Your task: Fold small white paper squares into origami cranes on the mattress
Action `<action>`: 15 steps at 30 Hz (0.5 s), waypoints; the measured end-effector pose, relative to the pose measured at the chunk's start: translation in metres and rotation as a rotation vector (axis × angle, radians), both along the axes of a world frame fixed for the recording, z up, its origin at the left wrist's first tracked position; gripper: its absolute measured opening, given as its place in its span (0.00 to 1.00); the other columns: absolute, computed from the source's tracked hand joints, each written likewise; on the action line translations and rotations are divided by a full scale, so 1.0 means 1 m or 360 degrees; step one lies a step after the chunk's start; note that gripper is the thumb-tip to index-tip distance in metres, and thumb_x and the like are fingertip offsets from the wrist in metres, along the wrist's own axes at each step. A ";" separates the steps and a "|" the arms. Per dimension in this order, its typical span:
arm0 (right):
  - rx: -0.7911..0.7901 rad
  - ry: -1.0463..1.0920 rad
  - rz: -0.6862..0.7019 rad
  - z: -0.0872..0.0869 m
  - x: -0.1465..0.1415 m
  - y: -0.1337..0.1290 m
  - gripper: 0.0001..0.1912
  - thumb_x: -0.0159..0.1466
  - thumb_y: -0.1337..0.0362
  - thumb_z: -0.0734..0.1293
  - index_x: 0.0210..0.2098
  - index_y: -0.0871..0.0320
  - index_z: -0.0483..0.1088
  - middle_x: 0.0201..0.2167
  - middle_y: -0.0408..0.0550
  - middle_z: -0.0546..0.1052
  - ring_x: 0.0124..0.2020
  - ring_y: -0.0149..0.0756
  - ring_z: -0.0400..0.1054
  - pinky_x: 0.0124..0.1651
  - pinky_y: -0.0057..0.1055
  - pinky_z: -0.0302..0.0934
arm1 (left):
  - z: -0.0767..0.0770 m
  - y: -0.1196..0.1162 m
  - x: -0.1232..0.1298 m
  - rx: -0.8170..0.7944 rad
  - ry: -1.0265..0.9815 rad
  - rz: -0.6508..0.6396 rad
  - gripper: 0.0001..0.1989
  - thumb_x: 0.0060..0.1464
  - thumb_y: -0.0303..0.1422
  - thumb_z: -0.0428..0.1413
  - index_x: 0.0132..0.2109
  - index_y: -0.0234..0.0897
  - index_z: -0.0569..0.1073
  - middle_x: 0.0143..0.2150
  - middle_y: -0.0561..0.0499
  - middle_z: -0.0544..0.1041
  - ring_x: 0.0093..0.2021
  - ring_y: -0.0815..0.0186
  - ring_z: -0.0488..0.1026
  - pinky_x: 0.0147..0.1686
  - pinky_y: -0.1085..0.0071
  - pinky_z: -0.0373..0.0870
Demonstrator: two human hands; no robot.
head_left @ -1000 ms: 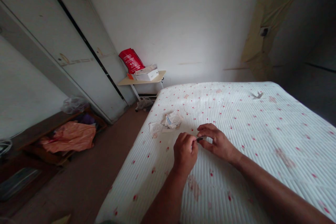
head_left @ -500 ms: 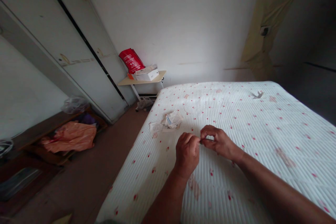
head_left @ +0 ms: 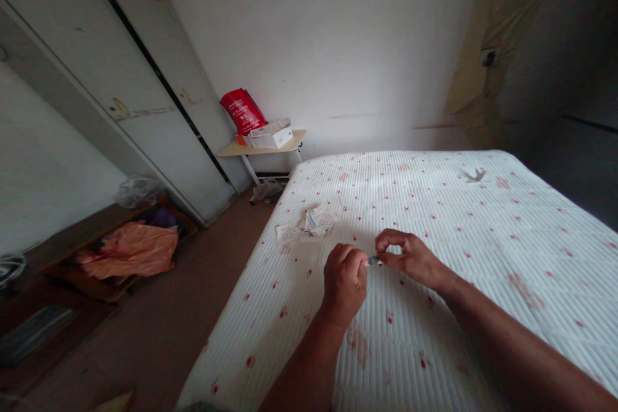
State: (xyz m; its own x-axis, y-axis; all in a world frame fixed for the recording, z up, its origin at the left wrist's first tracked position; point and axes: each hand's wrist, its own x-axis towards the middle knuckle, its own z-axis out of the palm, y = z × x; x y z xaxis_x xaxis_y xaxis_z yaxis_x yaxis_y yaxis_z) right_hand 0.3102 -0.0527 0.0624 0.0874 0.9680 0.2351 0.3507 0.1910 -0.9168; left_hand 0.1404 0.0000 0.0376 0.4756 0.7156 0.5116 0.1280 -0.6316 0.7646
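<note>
Over the middle of the bed, my left hand (head_left: pixel 345 277) is closed on one end of a small greyish object (head_left: pixel 373 261), too small to identify. My right hand (head_left: pixel 408 257) pinches its other end, thumb and forefinger forming a ring. A short stretch of the object shows between the two hands. Several printed paper pieces (head_left: pixel 319 220) lie on the quilted, red-dotted bed cover (head_left: pixel 386 360), beyond my left hand.
A crumpled grey-white scrap (head_left: pixel 476 175) lies near the bed's far right. Behind the bed's left corner, a small table (head_left: pixel 232 149) holds a red bag (head_left: pixel 243 112) and a white box (head_left: pixel 277 136). Orange plastic (head_left: pixel 132 250) lies on a low shelf at left, beside a wardrobe (head_left: pixel 140 103).
My right hand has moved slightly right, away from my left hand, and more of the small greyish object shows between them. My left hand has barely moved.
</note>
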 end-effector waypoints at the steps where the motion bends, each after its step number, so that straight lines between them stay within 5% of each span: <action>1: -0.0028 0.0059 -0.0012 0.001 0.002 -0.001 0.04 0.50 0.67 0.67 0.28 0.57 0.69 0.30 0.45 0.71 0.34 0.35 0.64 0.40 0.33 0.58 | -0.001 0.001 0.000 -0.0119 -0.0054 0.0003 0.07 0.48 0.24 0.51 0.28 0.39 0.72 0.29 0.49 0.70 0.35 0.62 0.65 0.38 0.69 0.58; 4: -0.0092 0.0339 -0.0058 0.002 0.008 -0.002 0.14 0.51 0.64 0.68 0.39 0.56 0.70 0.39 0.47 0.72 0.40 0.38 0.65 0.43 0.34 0.59 | -0.005 0.004 0.003 -0.0606 -0.0214 0.0031 0.03 0.46 0.29 0.55 0.27 0.37 0.72 0.26 0.52 0.69 0.30 0.66 0.64 0.33 0.72 0.58; 8: -0.0184 0.0540 -0.0054 -0.001 0.004 0.000 0.13 0.52 0.60 0.68 0.36 0.58 0.71 0.33 0.47 0.73 0.35 0.35 0.65 0.39 0.32 0.60 | -0.010 0.007 0.006 -0.1285 -0.0498 -0.0022 0.09 0.42 0.36 0.59 0.29 0.33 0.72 0.21 0.55 0.67 0.23 0.71 0.61 0.27 0.75 0.56; 15: -0.0272 0.0597 0.0050 -0.012 -0.021 0.006 0.08 0.54 0.61 0.67 0.31 0.60 0.71 0.26 0.43 0.72 0.26 0.29 0.62 0.32 0.27 0.56 | -0.007 0.005 0.010 -0.1637 -0.0863 -0.0238 0.11 0.39 0.35 0.62 0.28 0.32 0.70 0.21 0.55 0.67 0.22 0.73 0.62 0.25 0.75 0.56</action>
State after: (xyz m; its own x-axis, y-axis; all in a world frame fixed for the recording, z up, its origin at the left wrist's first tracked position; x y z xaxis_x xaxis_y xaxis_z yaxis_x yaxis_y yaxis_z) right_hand 0.2896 -0.0469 0.0503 0.1065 0.9939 0.0284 -0.0173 0.0305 -0.9994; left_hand 0.1499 0.0045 0.0310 0.4875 0.8656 -0.1141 -0.3946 0.3350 0.8556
